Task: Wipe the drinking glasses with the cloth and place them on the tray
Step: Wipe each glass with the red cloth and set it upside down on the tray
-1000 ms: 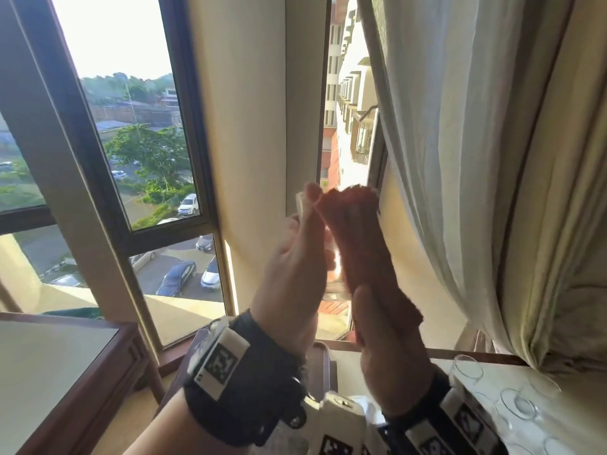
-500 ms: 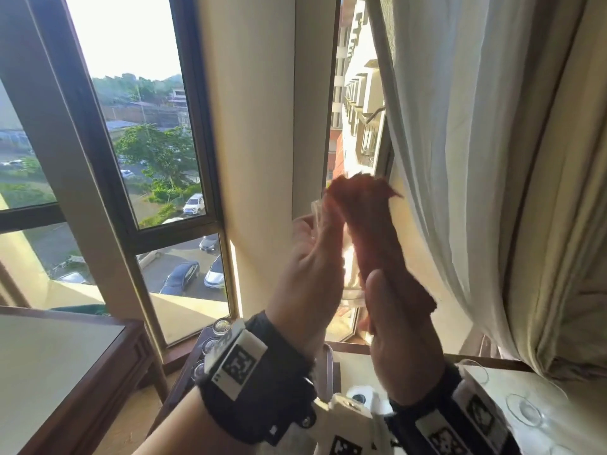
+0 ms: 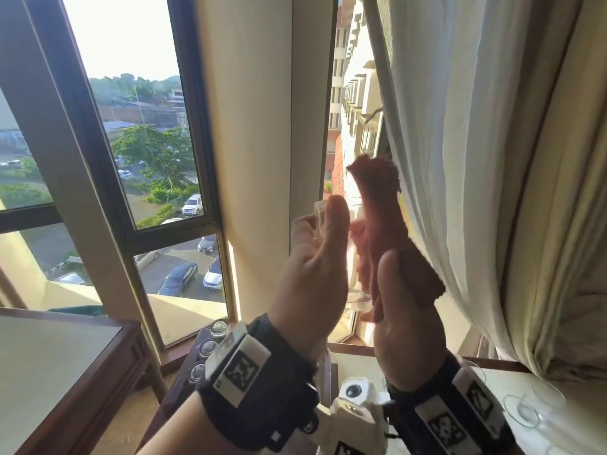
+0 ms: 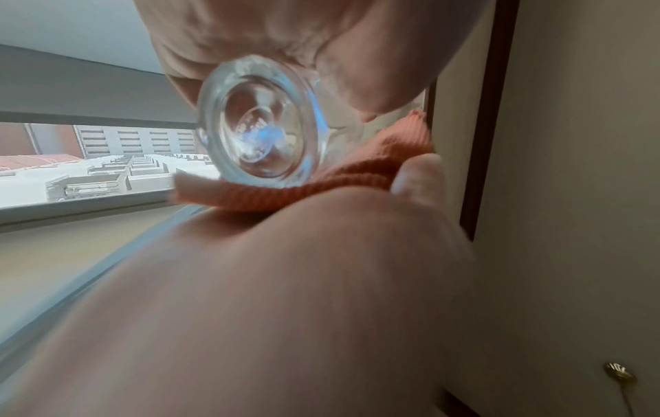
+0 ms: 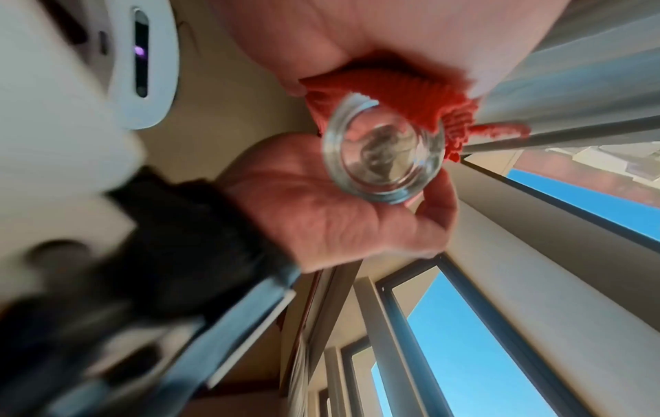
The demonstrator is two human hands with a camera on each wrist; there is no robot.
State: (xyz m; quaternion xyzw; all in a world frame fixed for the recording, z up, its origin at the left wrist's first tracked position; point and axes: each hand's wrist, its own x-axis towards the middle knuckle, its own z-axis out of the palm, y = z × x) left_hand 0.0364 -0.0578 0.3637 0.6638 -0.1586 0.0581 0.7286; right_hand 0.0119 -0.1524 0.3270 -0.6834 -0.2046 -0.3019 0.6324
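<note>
I hold a clear drinking glass (image 3: 356, 298) upright in front of the window, and my left hand (image 3: 315, 257) grips it with the thumb lying up its side. My right hand (image 3: 404, 307) holds an orange-red cloth (image 3: 381, 231) and presses it against the glass's right side. The left wrist view looks at the thick glass base (image 4: 264, 127), with the cloth (image 4: 357, 169) folded under it. In the right wrist view the glass (image 5: 384, 158) sits between the cloth (image 5: 403, 93) and my left palm (image 5: 339, 214).
Several clear glasses (image 3: 210, 348) stand on a dark tray (image 3: 174, 399) low at the left. More glasses (image 3: 522, 415) lie on a white table at the lower right. A cream curtain (image 3: 476, 159) hangs close on the right, and a wooden table (image 3: 65, 372) is at the left.
The cloth has slid up the glass: its top was level with my left thumb tip and now stands well above it. Both hands stay raised at the window.
</note>
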